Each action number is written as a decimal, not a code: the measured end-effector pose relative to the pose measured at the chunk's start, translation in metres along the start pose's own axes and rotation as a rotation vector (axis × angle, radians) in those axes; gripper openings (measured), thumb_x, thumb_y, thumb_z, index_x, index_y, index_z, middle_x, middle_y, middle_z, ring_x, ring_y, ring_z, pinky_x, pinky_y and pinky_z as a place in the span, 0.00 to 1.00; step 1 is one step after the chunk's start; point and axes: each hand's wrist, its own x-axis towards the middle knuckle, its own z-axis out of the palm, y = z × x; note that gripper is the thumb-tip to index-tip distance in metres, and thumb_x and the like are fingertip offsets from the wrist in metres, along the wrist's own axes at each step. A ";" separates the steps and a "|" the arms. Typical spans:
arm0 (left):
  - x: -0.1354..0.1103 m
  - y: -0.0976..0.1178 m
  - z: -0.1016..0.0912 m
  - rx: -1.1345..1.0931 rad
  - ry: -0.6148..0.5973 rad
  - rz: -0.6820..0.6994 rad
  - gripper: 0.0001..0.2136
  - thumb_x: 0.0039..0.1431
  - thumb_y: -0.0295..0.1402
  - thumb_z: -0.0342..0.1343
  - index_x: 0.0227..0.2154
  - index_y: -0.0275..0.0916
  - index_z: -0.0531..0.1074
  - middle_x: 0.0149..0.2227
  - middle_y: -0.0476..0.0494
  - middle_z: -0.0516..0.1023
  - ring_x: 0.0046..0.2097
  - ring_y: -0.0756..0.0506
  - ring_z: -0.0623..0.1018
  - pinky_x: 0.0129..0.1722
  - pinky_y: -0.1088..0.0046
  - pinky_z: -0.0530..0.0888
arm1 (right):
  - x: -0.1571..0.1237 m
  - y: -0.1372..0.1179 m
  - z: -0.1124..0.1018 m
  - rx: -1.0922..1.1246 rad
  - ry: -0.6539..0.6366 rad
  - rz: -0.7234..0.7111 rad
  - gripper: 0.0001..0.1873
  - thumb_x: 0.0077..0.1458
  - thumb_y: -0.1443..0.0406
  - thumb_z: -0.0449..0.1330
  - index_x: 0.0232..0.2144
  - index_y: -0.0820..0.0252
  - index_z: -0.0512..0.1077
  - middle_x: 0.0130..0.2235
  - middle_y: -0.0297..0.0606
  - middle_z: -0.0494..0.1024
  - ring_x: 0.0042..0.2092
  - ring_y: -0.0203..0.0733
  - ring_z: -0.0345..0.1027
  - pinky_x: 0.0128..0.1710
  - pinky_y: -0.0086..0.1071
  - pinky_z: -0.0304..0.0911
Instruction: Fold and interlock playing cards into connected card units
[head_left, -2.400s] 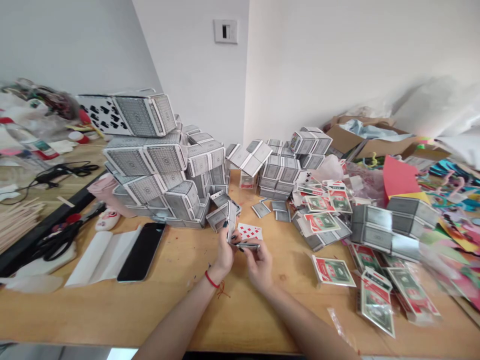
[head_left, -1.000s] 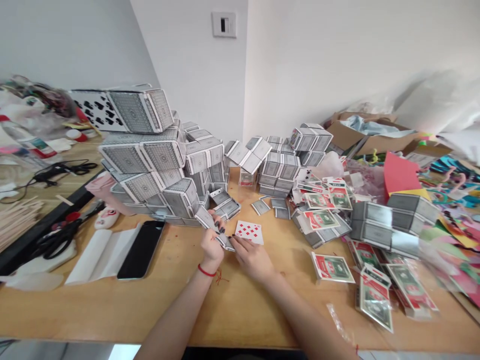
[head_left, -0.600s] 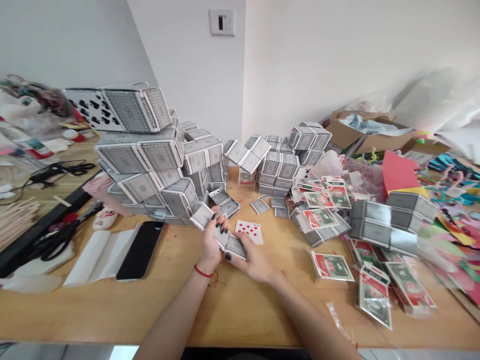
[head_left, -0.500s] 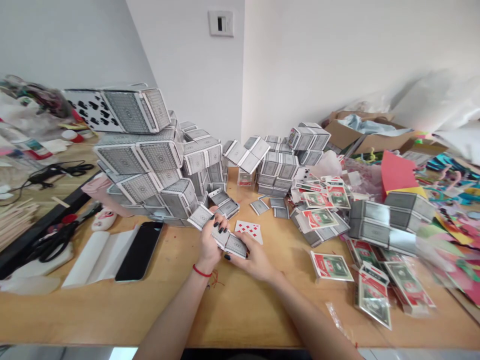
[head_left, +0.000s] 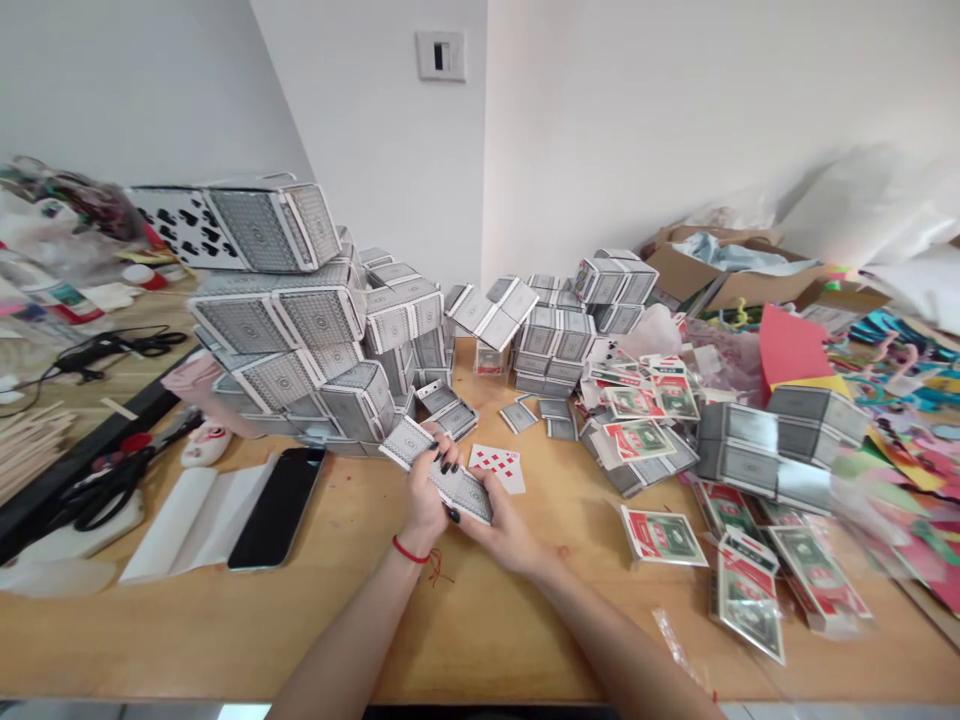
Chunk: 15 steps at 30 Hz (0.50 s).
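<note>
Grey-backed playing cards (head_left: 469, 490) lie across both hands above the front middle of the table, patterned backs up. My left hand (head_left: 427, 490), with a red string bracelet at the wrist, is closed on their left part, and one card end sticks out beyond the fingers. At the right end of the cards, my right hand (head_left: 502, 525) is closed with its thumb near the lower edge. Just behind the hands lies a face-up red diamond card (head_left: 497, 466). A folded card piece (head_left: 448, 408) rests behind the left fingers.
Stacked card blocks (head_left: 281, 315) rise at the left, with more card blocks (head_left: 555, 335) at the back. Red and green card boxes (head_left: 664, 537) are scattered to the right. A black phone (head_left: 277, 508), white paper and scissors (head_left: 112, 485) lie left.
Both hands still hold the cards. The two card sections, angled apart before, now lie nearly in one line, and the left hand has shifted slightly right.
</note>
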 end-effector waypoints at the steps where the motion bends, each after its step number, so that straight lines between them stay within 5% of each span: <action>1: 0.000 -0.001 -0.001 0.024 -0.006 0.000 0.05 0.46 0.25 0.48 0.28 0.38 0.63 0.22 0.53 0.55 0.22 0.54 0.58 0.25 0.77 0.60 | 0.001 0.000 -0.001 -0.006 -0.003 -0.004 0.24 0.46 0.67 0.57 0.47 0.59 0.57 0.43 0.39 0.66 0.43 0.41 0.61 0.43 0.34 0.60; 10: -0.005 -0.002 -0.017 0.460 -0.161 -0.115 0.16 0.42 0.24 0.54 0.37 0.41 0.67 0.32 0.51 0.68 0.35 0.49 0.68 0.40 0.72 0.63 | 0.006 -0.001 -0.024 0.130 -0.055 0.024 0.36 0.40 0.64 0.63 0.50 0.58 0.51 0.38 0.40 0.70 0.33 0.38 0.68 0.30 0.30 0.64; 15: -0.007 -0.008 -0.017 0.632 -0.288 -0.218 0.07 0.42 0.24 0.53 0.27 0.39 0.70 0.32 0.48 0.70 0.40 0.45 0.69 0.45 0.68 0.62 | 0.008 -0.004 -0.035 0.156 -0.125 0.053 0.34 0.42 0.61 0.62 0.49 0.57 0.50 0.38 0.38 0.70 0.33 0.36 0.67 0.28 0.28 0.63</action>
